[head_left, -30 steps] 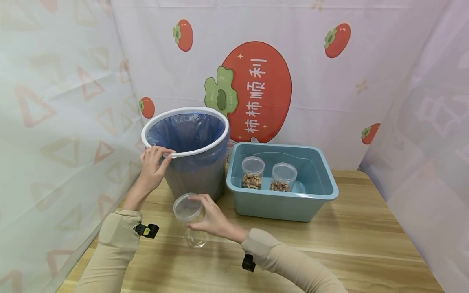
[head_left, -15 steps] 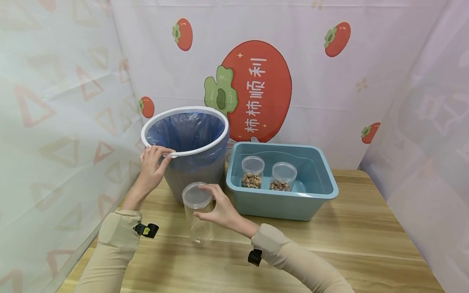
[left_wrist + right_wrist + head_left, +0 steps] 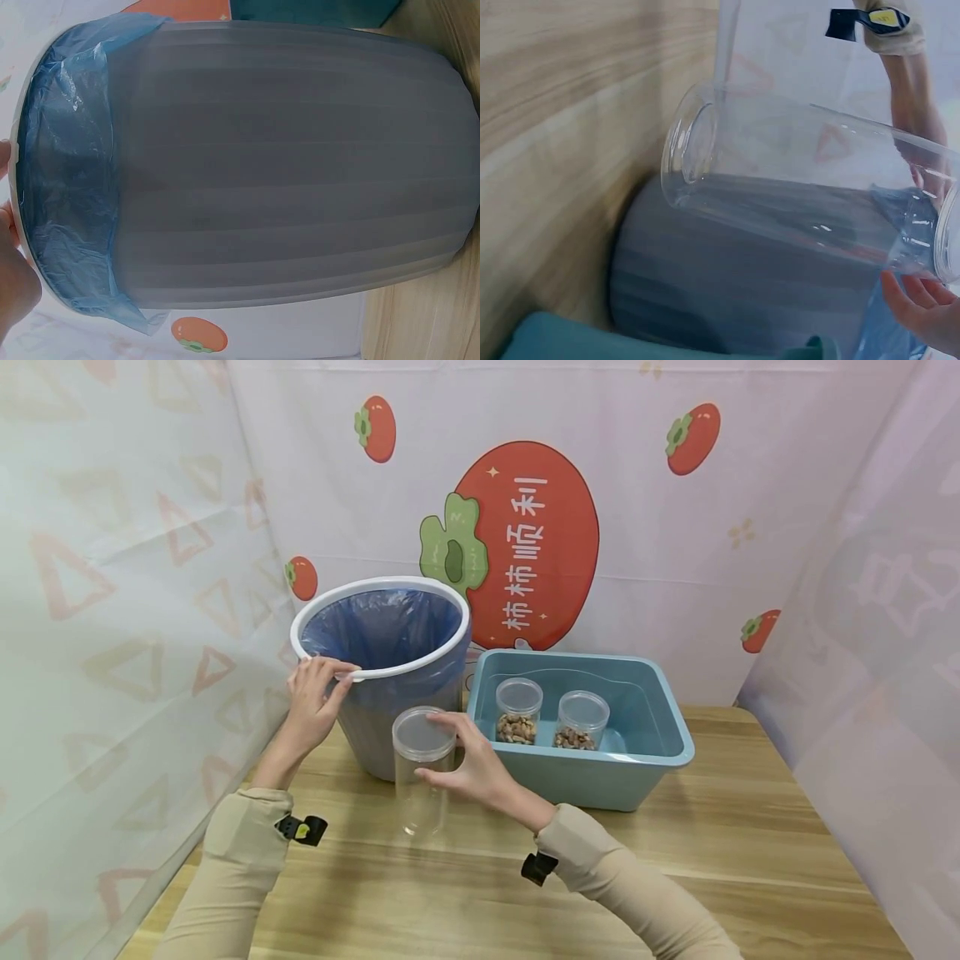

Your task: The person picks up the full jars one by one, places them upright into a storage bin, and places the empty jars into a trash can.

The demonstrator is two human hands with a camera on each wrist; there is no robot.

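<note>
A clear lidded plastic jar (image 3: 422,785) hangs upright above the table in front of the bin, and nothing shows inside it. My right hand (image 3: 480,768) grips it near the lid, thumb on the near side and fingers on the far side. My left hand (image 3: 311,697) pinches the white rim of the trash bin (image 3: 367,727) at its front left. Inside the bin, a blue bag (image 3: 71,165) lines the wall and folds over the edge. In the right wrist view, the jar (image 3: 795,195) lies across the frame with its base apart from the wood.
A blue-green plastic tub (image 3: 577,781) stands right of the bin. Two lidded jars stand in it: a left jar (image 3: 517,710) and a right jar (image 3: 582,720), both partly filled with nuts. Printed cloth (image 3: 637,552) hangs behind and at both sides of the wooden table (image 3: 712,860).
My right hand has carried the clear jar up and to the right, and the jar now stands more upright. The left hand has stayed on the bin's rim.
</note>
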